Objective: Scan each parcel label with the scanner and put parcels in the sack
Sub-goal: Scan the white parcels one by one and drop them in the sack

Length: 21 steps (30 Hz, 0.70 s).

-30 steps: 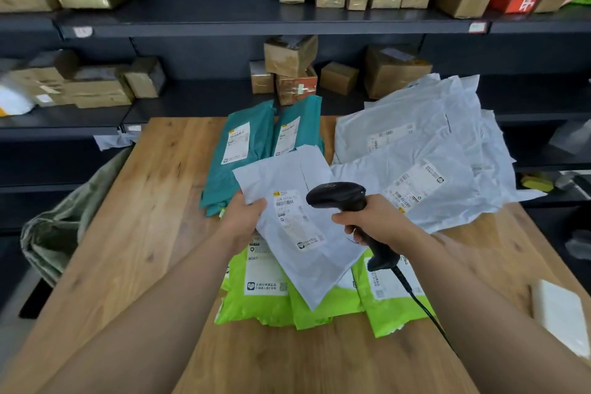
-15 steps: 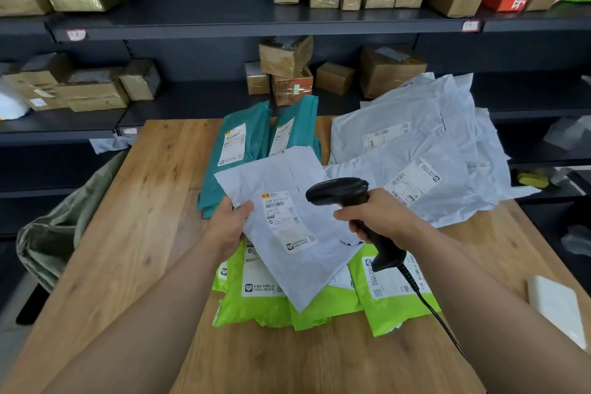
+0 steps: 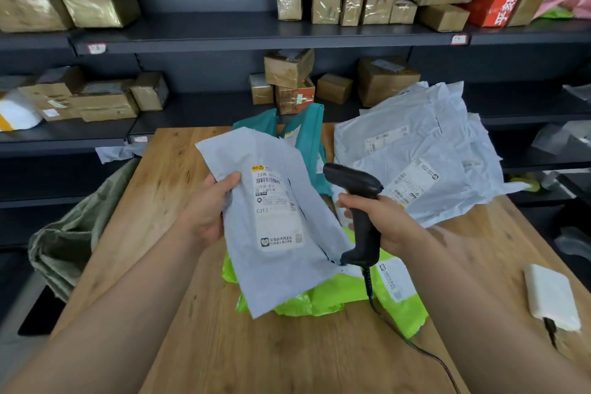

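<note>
White parcel now raised nearer (label facing camera), gripped by left hand; right hand grips scanner.

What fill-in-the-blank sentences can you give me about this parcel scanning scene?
1. The right hand grips a black ____.
2. The left hand holds a pale grey parcel whose ____ faces the camera.
3. The olive sack slumps beside the ____ edge of the wooden table.

Missing words: scanner; label; left.
</note>
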{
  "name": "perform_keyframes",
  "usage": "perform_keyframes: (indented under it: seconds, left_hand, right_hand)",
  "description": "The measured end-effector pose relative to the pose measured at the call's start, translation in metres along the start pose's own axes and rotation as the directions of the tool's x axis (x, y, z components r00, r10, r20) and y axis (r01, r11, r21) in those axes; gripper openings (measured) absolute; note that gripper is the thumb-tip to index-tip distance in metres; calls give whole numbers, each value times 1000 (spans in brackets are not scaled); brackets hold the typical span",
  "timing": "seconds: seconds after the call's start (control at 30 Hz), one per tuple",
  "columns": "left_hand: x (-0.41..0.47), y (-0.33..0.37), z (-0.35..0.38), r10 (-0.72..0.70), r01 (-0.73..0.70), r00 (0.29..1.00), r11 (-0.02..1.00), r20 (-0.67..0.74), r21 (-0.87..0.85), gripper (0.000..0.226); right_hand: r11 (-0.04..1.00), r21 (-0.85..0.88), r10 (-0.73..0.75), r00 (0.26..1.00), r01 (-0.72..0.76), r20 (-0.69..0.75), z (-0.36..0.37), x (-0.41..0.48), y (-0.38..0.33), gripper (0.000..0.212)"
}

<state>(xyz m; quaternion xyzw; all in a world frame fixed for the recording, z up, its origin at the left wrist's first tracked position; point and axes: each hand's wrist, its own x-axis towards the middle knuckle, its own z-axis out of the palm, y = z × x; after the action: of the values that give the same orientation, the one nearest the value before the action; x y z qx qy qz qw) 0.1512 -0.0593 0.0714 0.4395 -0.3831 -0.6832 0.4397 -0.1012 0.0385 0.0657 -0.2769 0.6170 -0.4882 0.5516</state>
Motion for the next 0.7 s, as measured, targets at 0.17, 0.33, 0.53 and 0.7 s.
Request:
perform_keyframes:
  seconds: [0.17, 0.33, 0.53, 0.7]
  left_hand:
    - [-40, 22, -26, 45, -46, 995, 999, -89, -11, 31]
    - [-85, 34, -58, 35, -42, 994, 997, -105, -66, 33]
    - [-141, 51, -106, 114, -135, 969, 987, -218, -82, 21]
    - [-176, 72, -179, 116, -152, 937, 985, -330, -83, 39]
  right_hand:
    - [1000, 12, 26, 994, -28, 109, 26, -9, 7, 16]
    - [981, 19, 179, 947, -191, 268, 64, -30, 24, 20]
    - [954, -101, 297, 854, -282, 428, 127, -56, 54, 23]
    - [934, -190, 355, 735, -302, 578, 202, -76, 74, 25]
